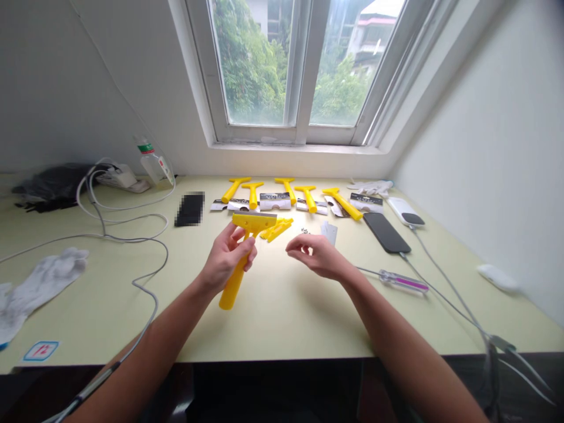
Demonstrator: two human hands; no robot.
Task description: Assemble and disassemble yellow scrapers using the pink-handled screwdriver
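Note:
A yellow scraper [238, 276] with a blade along its wide head is held upright by my left hand [225, 257], the fingers wrapped around its neck. To its right, my right hand [318, 254] is closed in a pinch above the table; whatever its fingertips hold, if anything, is too small to make out. Just beyond that hand lie several small screws [305, 231] and some flat metal blades [329, 231]. Behind the scraper head is a small pile of yellow plastic pieces [277, 229]. A screwdriver [403, 281] with a clear and purple handle lies right of my right hand.
Several more yellow scrapers [288, 189] lie at the back among printed cards [275, 201]. Toward the right are a phone [386, 232], a white device [406, 211] and cables. Leftward are a glove [44, 282], looping cables [147, 282], a bottle [152, 164] and a power strip [122, 177].

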